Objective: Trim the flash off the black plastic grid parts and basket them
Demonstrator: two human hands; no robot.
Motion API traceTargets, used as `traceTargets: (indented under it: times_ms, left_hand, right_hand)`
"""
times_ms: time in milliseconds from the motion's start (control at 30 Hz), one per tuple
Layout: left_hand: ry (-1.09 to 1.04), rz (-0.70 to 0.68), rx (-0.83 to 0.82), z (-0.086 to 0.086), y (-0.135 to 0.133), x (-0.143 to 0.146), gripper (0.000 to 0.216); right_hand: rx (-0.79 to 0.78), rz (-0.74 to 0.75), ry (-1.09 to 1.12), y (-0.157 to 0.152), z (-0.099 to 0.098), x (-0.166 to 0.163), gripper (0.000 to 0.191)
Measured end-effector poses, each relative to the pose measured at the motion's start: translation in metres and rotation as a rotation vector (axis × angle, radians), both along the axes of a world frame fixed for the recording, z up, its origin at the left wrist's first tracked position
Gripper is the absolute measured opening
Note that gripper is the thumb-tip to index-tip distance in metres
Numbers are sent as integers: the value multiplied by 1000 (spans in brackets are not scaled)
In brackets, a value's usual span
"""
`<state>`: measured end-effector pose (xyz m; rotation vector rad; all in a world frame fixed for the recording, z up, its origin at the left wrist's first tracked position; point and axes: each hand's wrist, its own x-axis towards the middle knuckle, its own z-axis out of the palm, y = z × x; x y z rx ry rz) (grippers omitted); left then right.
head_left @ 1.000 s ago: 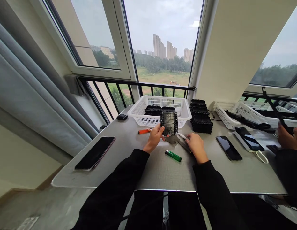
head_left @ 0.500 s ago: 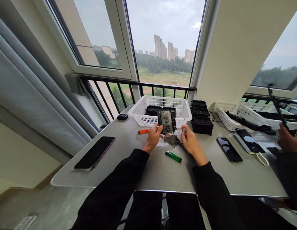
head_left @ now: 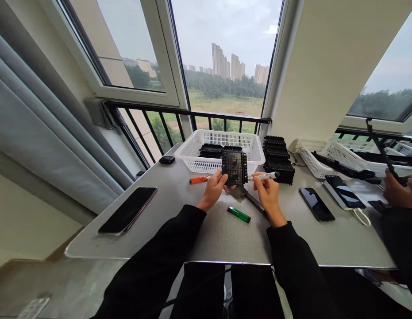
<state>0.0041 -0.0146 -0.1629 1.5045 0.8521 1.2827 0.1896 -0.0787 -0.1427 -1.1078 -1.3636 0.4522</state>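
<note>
My left hand (head_left: 213,191) is closed on the lower left edge of a flat black plastic part (head_left: 234,168) with toothed sides, holding it tilted up before the white basket. In my right hand (head_left: 268,195), thumb and fingers pinch a white marker pen (head_left: 267,176). It lies nearly level, its left end close to the part's right edge; whether they touch I cannot tell. Under both hands lies a scraper-like tool (head_left: 254,201) with a grey, wide end and a dark handle. A short green translucent object (head_left: 239,214) with a dark end lies nearer me. An orange-handled tool (head_left: 198,180) is beside my left hand.
The white basket (head_left: 189,165) holds similar black parts. A stack of black parts (head_left: 279,160) stands right of it. Phones (head_left: 316,204) lie to the right, a dark tablet-like slab (head_left: 128,210) to the left. Another person's hand (head_left: 396,190) holds a black strip at far right.
The marker pen now shows clearly in my right hand, turned sideways towards the part. The black part has shifted slightly right and turned, its face now darker.
</note>
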Motion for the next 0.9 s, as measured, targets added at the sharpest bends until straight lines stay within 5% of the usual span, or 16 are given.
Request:
traceTargets:
  times_ms: [633,900]
  left_hand:
    - [40,-111,16,4,-14,9,35]
    - [25,-107,29,-1,-12,9,35]
  right_hand:
    - [-105,63,-220,6,-6,-1,34]
    - [-56,75,3,4,-8,-3,29]
